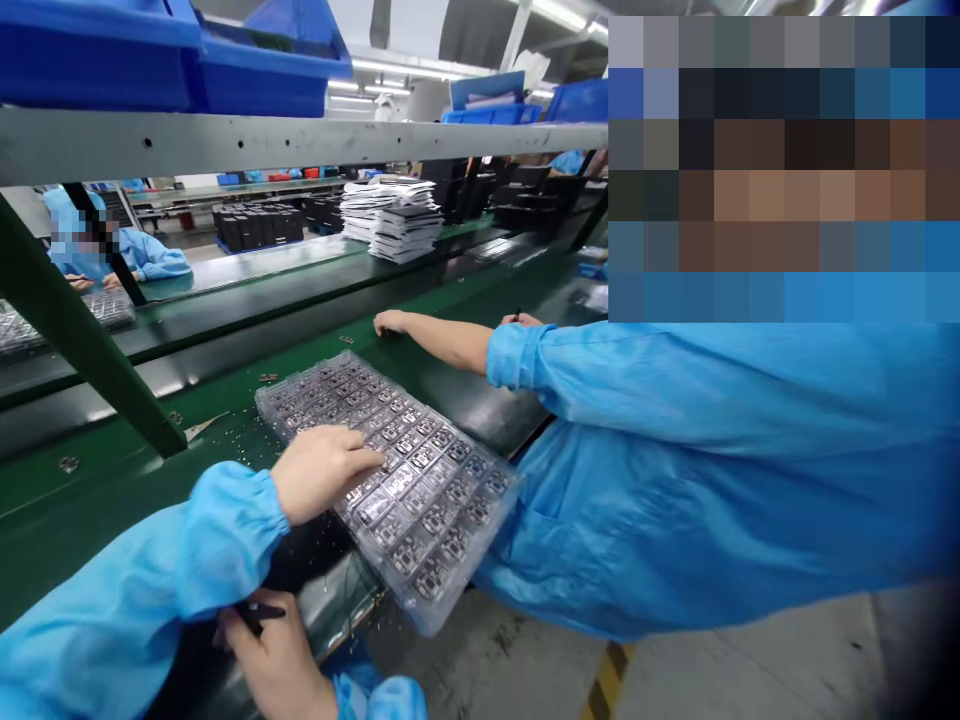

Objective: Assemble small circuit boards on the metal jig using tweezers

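A clear plastic tray [439, 605] with rows of small circuit boards lies tilted across the bench edge, its near corner overhanging. My left hand [326, 472] reaches over the tray's left side, fingers curled together down at the pockets; whatever the fingertips pinch is hidden. Closer to me, below the tray, my right hand [274, 650] is closed around a dark, slim tool [259, 612]; its kind cannot be made out. Small circuit boards [433, 517] fill many pockets, while some pockets near my left fingertips look shiny and clear.
A co-worker's blue sleeve [585, 370] and hand [390, 322] extend over the green bench [45, 540] at the right. A green post [90, 340] slants at left. Blue bins [270, 70] sit on the overhead rail [315, 140]. Stacked white trays [405, 225] stand behind.
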`<state>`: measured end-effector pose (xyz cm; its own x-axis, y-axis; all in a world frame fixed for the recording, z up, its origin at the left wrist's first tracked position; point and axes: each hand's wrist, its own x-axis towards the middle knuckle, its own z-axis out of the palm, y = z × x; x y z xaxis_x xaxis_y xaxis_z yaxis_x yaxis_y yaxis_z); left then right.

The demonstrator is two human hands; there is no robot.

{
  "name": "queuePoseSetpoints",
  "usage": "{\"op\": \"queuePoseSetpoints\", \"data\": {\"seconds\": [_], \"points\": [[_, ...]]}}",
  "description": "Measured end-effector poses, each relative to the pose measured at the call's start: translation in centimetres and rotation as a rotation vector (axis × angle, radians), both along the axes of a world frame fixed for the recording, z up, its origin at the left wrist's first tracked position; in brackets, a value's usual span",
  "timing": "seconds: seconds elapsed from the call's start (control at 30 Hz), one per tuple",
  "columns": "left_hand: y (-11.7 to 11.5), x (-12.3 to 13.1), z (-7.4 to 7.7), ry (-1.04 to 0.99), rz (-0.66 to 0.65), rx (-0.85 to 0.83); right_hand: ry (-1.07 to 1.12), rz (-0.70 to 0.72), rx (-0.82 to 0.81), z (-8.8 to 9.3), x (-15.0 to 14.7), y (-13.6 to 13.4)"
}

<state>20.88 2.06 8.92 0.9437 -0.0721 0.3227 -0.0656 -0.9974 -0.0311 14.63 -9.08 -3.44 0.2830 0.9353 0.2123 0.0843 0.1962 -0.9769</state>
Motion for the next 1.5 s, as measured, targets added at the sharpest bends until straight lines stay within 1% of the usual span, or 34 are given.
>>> {"op": "queuePoseSetpoints", "data": {"seconds": [0.1,0.17,0.2,0.27,0.37,0.43,0.5,0.57,0.6,0.67,0.73,0.83,0.93,1.03,1.13,1.23,1.33,1.43,1.5], "points": [[-0.1,-5.2,2.3,-0.103,0.027,-0.006,0.213,0.043,-0.15,-0.1,-0.1,-0.2],[-0.1,-9.2,2.9,-0.109,0.077,-0.043,0.275,0.032,-0.167,-0.1,-0.3,-0.3],[0.0,-11.1,2.8,-0.093,0.109,-0.084,0.299,0.003,-0.157,-0.3,-0.3,-0.3],[0.0,-14.8,1.8,-0.058,0.199,-0.2,0.348,-0.077,-0.131,-0.6,-0.4,-0.1],[-0.2,-19.3,-1.2,-0.01,0.385,-0.408,0.365,-0.184,-0.108,-1.1,-0.3,0.1],[-0.5,-21.3,-3.5,0.044,0.519,-0.55,0.311,-0.218,-0.083,-1.1,-0.2,0.2],[-1.1,-22.6,-5.7,0.081,0.612,-0.678,0.228,-0.19,-0.079,-0.8,-0.2,0.3],[-1.5,-23.2,-7.3,0.081,0.652,-0.776,0.169,-0.1,-0.105,-0.2,-0.4,0.4],[-1.7,-23.2,-7.9,0.075,0.659,-0.813,0.158,-0.043,-0.118,0.1,-0.6,0.4],[-2.0,-23.2,-8.5,0.085,0.663,-0.883,0.161,0.055,-0.132,0.6,-0.9,0.6],[-2.0,-23.1,-8.4,0.124,0.651,-0.949,0.167,0.103,-0.146,0.7,-1.1,0.8],[-2.0,-22.9,-8.1,0.162,0.636,-0.987,0.142,0.114,-0.182,0.2,-1.3,0.8],[-2.3,-22.9,-8.2,0.141,0.639,-0.959,0.114,0.109,-0.191,0.0,-1.3,0.6],[-2.8,-22.8,-8.6,0.092,0.645,-0.942,0.083,0.107,-0.201,0.5,-1.3,0.2],[-3.3,-22.6,-9.0,0.034,0.643,-0.988,0.037,0.091,-0.188,1.1,-1.3,-0.2],[-3.5,-22.2,-9.3,-0.018,0.713,-1.06,0.024,0.054,-0.165,1.0,-1.4,-0.3],[-3.4,-21.9,-9.4,-0.039,0.792,-1.067,0.002,0.019,-0.154,0.3,-1.5,-0.3],[-3.2,-21.5,-9.4,-0.035,0.736,-1.094,-0.023,0.028,-0.179,-0.2,-1.5,-0.4],[-3.1,-21.4,-9.6,-0.049,0.7,-1.162,-0.028,0.042,-0.185,-0.2,-1.4,-0.4]]}}
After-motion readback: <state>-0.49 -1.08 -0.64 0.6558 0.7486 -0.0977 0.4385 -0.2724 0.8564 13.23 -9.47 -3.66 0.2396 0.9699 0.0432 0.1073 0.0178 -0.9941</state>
